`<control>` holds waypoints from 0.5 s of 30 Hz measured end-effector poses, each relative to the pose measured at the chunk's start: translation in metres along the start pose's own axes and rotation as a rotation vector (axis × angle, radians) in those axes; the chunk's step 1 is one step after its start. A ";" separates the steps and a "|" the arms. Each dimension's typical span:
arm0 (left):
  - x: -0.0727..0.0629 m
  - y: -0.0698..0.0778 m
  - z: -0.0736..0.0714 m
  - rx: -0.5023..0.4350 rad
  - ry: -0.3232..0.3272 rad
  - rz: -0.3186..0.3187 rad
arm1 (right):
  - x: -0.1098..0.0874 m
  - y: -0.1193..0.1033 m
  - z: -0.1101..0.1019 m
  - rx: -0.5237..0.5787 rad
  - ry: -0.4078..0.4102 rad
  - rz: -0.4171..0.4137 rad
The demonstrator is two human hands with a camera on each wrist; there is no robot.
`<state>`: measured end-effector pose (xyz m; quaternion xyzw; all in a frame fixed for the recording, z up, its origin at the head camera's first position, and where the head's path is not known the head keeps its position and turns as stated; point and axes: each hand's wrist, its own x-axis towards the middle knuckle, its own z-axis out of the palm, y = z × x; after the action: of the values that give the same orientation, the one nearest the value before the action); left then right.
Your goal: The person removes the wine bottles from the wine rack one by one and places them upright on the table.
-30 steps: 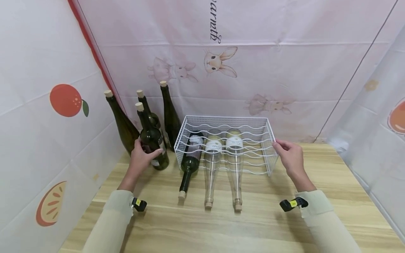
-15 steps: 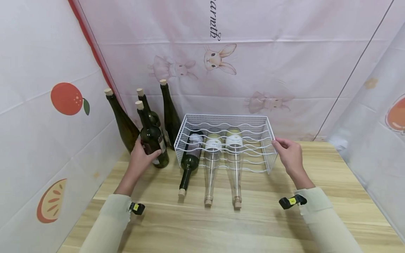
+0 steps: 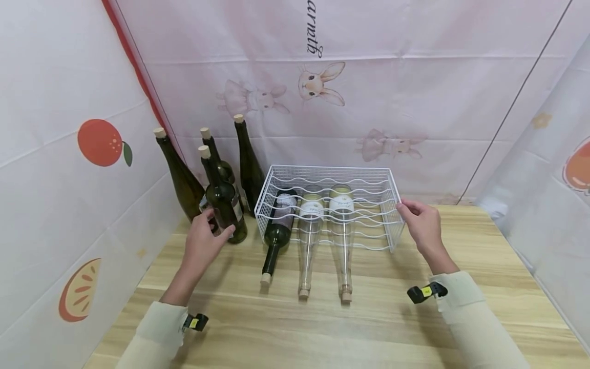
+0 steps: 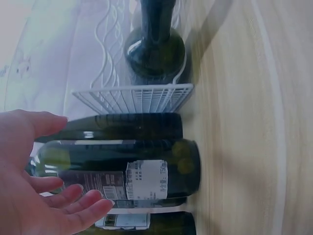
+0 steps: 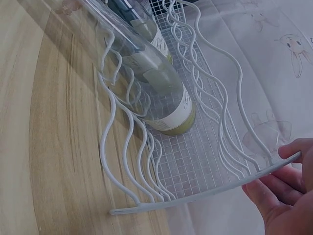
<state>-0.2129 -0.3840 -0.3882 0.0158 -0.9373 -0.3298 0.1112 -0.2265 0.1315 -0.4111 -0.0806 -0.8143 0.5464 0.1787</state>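
My left hand (image 3: 203,241) is spread just in front of a dark green corked wine bottle (image 3: 221,197) standing on the table. In the left wrist view a gap shows between its fingers and the labelled bottle (image 4: 117,169). My right hand (image 3: 423,228) pinches the right end of a white wire wine rack (image 3: 329,174), thumb and fingers on opposite sides of the frame. Three bottles lie in the rack, necks toward me: a dark green one (image 3: 278,237) at left, then a clear one (image 3: 309,243) and another clear one (image 3: 342,243). The rack's right end holds no bottle.
Behind and left of the nearest standing bottle are three more upright corked bottles: one at the left (image 3: 177,177), one behind (image 3: 225,170) and one beside the rack (image 3: 249,169). Printed curtains (image 3: 415,92) enclose the wooden table (image 3: 295,333) behind and at both sides.
My left hand has let go of the nearest dark bottle and drawn back slightly toward me, the bottle staying upright. My right hand keeps its hold on the rack.
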 end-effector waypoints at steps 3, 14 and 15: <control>-0.005 0.006 0.002 0.014 -0.018 -0.005 | 0.000 0.000 0.000 -0.002 -0.001 0.003; -0.015 0.017 0.029 -0.047 -0.139 0.018 | 0.001 0.000 0.001 -0.001 0.004 0.002; -0.015 0.019 0.032 -0.052 -0.155 0.024 | 0.001 0.000 0.001 0.001 0.009 -0.001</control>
<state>-0.2043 -0.3484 -0.4035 -0.0237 -0.9344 -0.3530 0.0424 -0.2278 0.1314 -0.4115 -0.0825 -0.8132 0.5464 0.1827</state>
